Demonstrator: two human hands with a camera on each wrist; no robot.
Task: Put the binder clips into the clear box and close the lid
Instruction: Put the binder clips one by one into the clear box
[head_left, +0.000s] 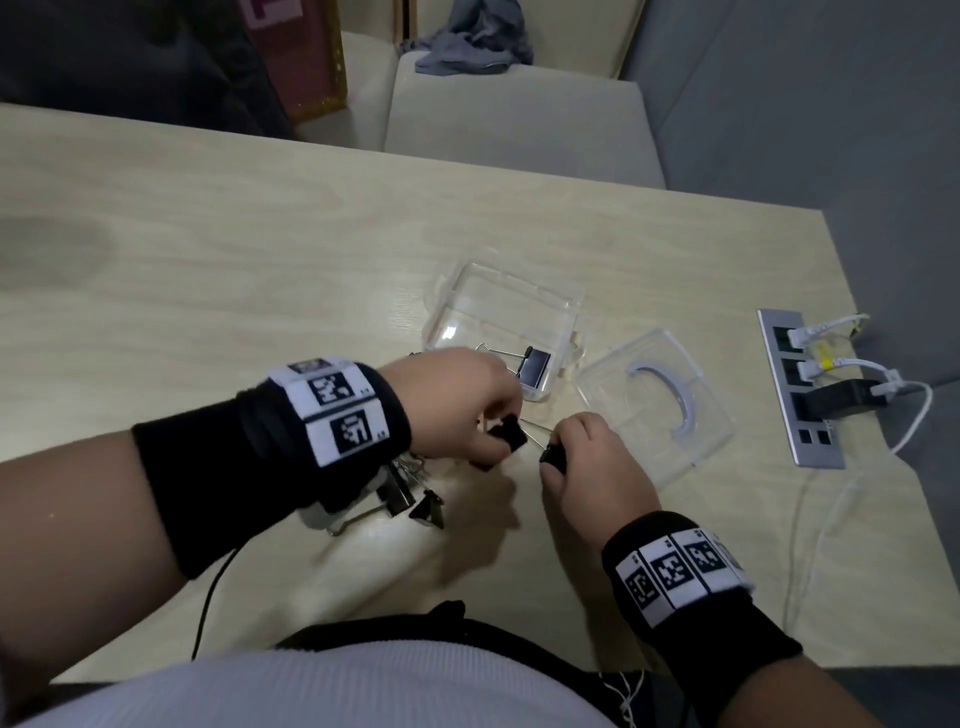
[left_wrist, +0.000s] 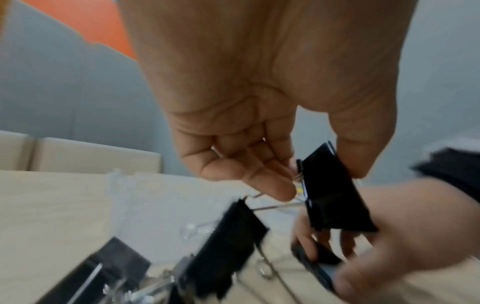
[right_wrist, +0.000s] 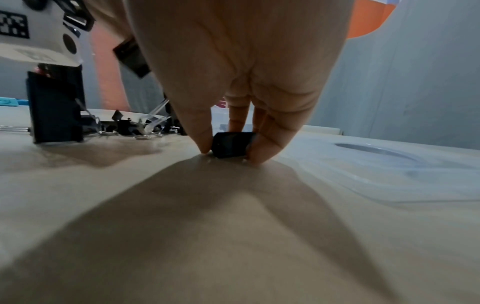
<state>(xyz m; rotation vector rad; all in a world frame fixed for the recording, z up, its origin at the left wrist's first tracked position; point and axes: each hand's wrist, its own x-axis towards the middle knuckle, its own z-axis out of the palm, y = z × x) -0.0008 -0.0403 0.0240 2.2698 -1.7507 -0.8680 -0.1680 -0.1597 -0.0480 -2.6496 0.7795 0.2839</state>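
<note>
The clear box (head_left: 558, 299) stands open on the wooden table with one black binder clip (head_left: 535, 366) inside. Its clear lid (head_left: 657, 400) lies flat to the right of it. In front of the box my left hand (head_left: 498, 436) pinches a black binder clip (head_left: 511, 434) between thumb and fingers, raised off the table; the left wrist view shows this clip (left_wrist: 335, 195) in the left hand (left_wrist: 319, 181). My right hand (head_left: 553, 452) pinches a smaller black clip (right_wrist: 232, 145) that rests on the table. More clips (head_left: 410, 493) lie in a pile under my left wrist.
A metal socket strip (head_left: 797, 389) with white cables plugged in is set into the table at the right, close to the table's right edge. A black cable (head_left: 213, 592) hangs from my left wrist. Beige seats stand beyond the far edge.
</note>
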